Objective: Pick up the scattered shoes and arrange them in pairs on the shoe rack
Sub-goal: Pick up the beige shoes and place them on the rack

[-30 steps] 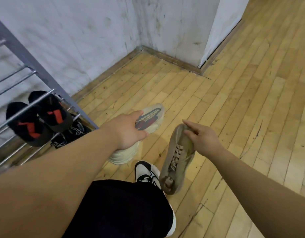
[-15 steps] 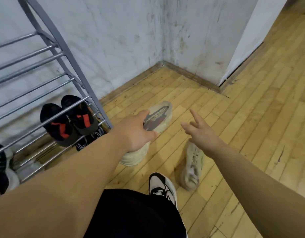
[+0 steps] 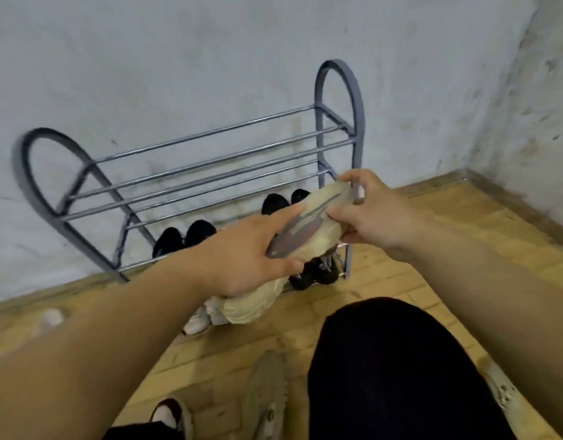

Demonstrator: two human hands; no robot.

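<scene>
**Cream shoe carried to the rack in both hands**

Against the grey wall (image 3: 210,58), the shoe rack (image 3: 210,173): grey metal, arched ends, rails in tiers, set close to the wall probably so that it cannot tip backward. Upper rails of the rack bare; seemingly reserved for what comes next.

On a lower tier of the rack, black shoes (image 3: 185,238) side by side at the middle, toes toward the wall, and one more dark pair (image 3: 281,201) toward the right end. Already set as pairs, it seems.

In front of the rack, above its right half, the cream shoe (image 3: 308,230) with a dark and red band, held lengthwise and tilted, toe up toward the right arch. Left hand (image 3: 242,258) wrapped around the heel part, fingers clasped on the shoe. Right hand (image 3: 372,211) pinching the toe end, thumb above and fingers below. Two hands probably for aiming the shoe onto the rails.

On the floor in front of the rack, nearer the camera, a beige shoe (image 3: 267,398) lying loose, probably waiting for its turn. Just before the rack's foot, something white (image 3: 197,322), half hidden under the left hand; not clear what.
</scene>
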